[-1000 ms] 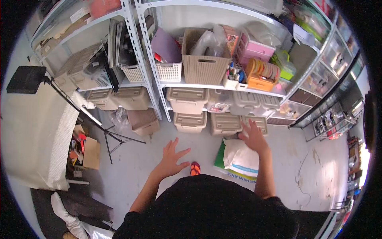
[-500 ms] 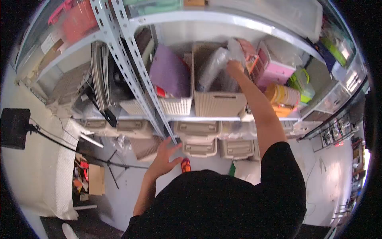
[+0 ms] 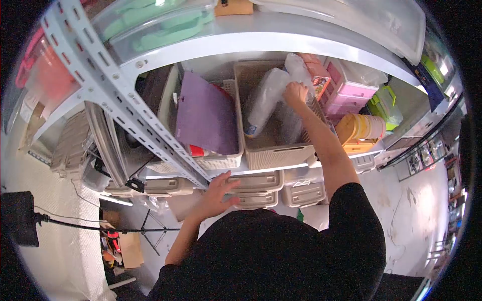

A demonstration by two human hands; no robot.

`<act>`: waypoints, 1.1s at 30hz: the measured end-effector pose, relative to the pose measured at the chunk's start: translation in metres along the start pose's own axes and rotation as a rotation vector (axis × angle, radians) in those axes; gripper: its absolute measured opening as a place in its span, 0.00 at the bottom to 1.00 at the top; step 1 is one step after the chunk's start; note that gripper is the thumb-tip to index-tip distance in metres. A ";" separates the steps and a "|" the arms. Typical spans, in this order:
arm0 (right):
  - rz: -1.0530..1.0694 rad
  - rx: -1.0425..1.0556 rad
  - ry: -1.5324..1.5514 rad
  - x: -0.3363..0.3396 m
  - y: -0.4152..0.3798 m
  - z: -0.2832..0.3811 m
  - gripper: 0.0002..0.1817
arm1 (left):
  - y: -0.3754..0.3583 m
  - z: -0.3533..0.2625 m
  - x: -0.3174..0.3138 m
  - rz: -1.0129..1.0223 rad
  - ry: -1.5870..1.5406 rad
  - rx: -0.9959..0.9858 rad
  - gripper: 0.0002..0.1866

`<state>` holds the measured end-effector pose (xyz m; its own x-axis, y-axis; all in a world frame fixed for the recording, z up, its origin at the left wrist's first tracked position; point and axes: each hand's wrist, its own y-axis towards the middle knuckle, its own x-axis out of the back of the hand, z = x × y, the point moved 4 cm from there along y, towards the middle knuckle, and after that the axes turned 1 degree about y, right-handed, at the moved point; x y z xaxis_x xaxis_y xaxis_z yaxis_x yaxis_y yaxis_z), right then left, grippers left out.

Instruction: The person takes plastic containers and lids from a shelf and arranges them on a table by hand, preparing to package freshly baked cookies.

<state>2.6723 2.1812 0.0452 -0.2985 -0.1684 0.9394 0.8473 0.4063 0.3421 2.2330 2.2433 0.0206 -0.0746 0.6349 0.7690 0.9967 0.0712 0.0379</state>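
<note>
In the head view my right hand [image 3: 296, 94] is closed on the upper part of a clear plastic-wrapped roll [image 3: 289, 123] standing in a beige basket [image 3: 278, 158]. Beside it leans a second plastic-wrapped roll [image 3: 265, 103], tilted to the right. What exactly is inside the wrapping cannot be made out. My left hand [image 3: 215, 198] has its fingers apart and holds nothing; it hovers in front of the lower storage boxes [image 3: 257, 181], near the metal shelf post.
A slotted metal post [image 3: 145, 118] stands left of the basket, and a shelf board [image 3: 281, 42] runs above. A purple sheet [image 3: 207, 115] rises from a white basket. Pink drawers [image 3: 351, 93] and a yellow container [image 3: 354, 128] sit rightward. A tripod [image 3: 150, 231] stands lower left.
The view has moved closer to the shelf and shifted, so the post appears further left. My right hand stays at the plastic-wrapped roll; my left hand stays spread near the lower boxes.
</note>
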 end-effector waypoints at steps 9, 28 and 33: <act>-0.180 0.400 0.920 0.082 -0.101 0.010 0.06 | 0.104 -0.050 0.032 -0.178 -0.092 -0.169 0.23; 0.416 0.221 1.667 0.112 -0.166 -0.038 0.17 | 0.198 -0.129 0.006 -0.540 -0.031 -0.330 0.42; 0.069 0.183 1.503 0.076 -0.147 -0.067 0.16 | 0.207 -0.114 -0.004 -0.588 0.083 -0.229 0.26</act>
<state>2.5548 2.0489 0.0649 0.5469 -0.8315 0.0976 0.7420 0.5354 0.4035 2.4435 2.1681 0.0982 -0.6183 0.4774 0.6243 0.7716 0.2179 0.5975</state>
